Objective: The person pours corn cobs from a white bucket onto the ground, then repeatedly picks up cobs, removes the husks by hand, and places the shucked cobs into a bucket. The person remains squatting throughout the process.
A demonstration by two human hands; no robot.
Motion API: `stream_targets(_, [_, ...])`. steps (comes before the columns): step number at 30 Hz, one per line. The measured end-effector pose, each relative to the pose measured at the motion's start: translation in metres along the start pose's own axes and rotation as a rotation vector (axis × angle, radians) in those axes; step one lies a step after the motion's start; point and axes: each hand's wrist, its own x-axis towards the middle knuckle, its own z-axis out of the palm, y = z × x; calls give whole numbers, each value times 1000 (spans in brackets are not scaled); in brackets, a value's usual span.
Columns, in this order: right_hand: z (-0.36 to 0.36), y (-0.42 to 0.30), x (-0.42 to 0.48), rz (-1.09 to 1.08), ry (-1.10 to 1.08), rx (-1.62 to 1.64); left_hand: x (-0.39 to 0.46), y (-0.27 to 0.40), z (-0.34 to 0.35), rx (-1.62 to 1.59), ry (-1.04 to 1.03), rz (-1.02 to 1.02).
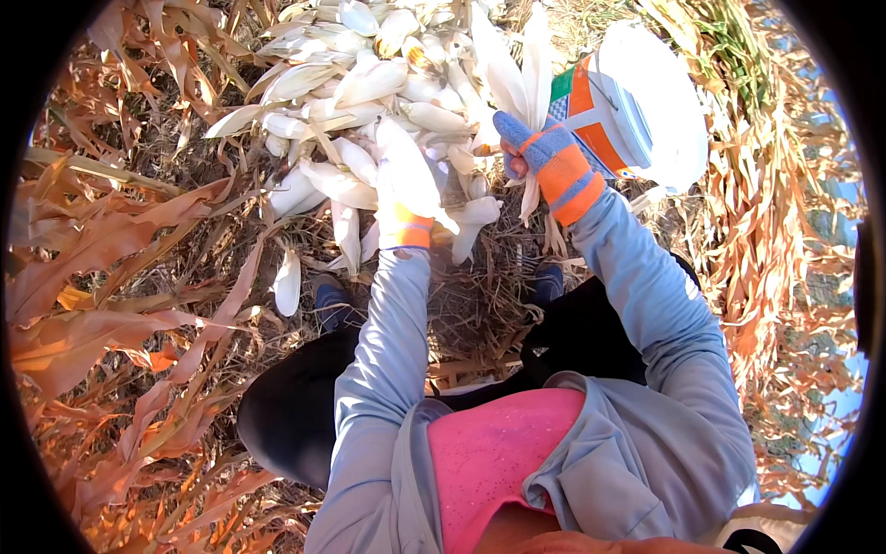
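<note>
My right hand [547, 163], in a blue and orange knit glove, is closed around pale dry corn husk leaves [534, 66]. The leaves stick out past the fingers and hang below the fist. My left hand [405, 225] reaches into the near side of the heap; mainly its orange glove cuff shows. A whitish husk-covered ear of corn [410, 166] lies over that hand and hides the fingers, so its grip cannot be seen. Beyond both hands spreads a heap of husked-over corn ears [367, 83], a few showing yellow kernels.
A white plastic bucket [616, 111] with orange and green printing lies tipped on its side, right of my right hand. Dry corn stalks [118, 256] crowd the left, and more stalks [754, 228] stand right. One loose ear [286, 284] lies near my left shoe [336, 301].
</note>
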Motion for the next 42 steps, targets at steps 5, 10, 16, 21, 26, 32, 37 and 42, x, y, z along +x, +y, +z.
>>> stream_targets(5, [-39, 26, 34, 208, -74, 162, -22, -17, 19, -9, -134, -50])
stream_targets(10, [-21, 43, 34, 248, -132, 43, -34, -22, 21, -63, -389, -147])
stream_targets(16, [-18, 62, 38, 249, -249, 348, -38, -25, 37, 861, -458, 465])
stream_targets(21, [-12, 52, 31, 245, -222, 390, -44, -19, 55, 1236, -413, 682])
stream_targets(26, [-14, 35, 19, 244, -161, 452, -23, -27, 37, 365, -218, 141])
stream_targets(32, [-21, 37, 25, 124, -90, 358, -1, -21, 28, 71, -55, -22])
stream_targets(37, [-12, 59, 32, -208, 26, -528, -20, -44, 37, 355, -22, 246])
stream_targets(42, [-15, 79, 38, -415, 90, -589, 8, -37, -5, 2214, -148, 784])
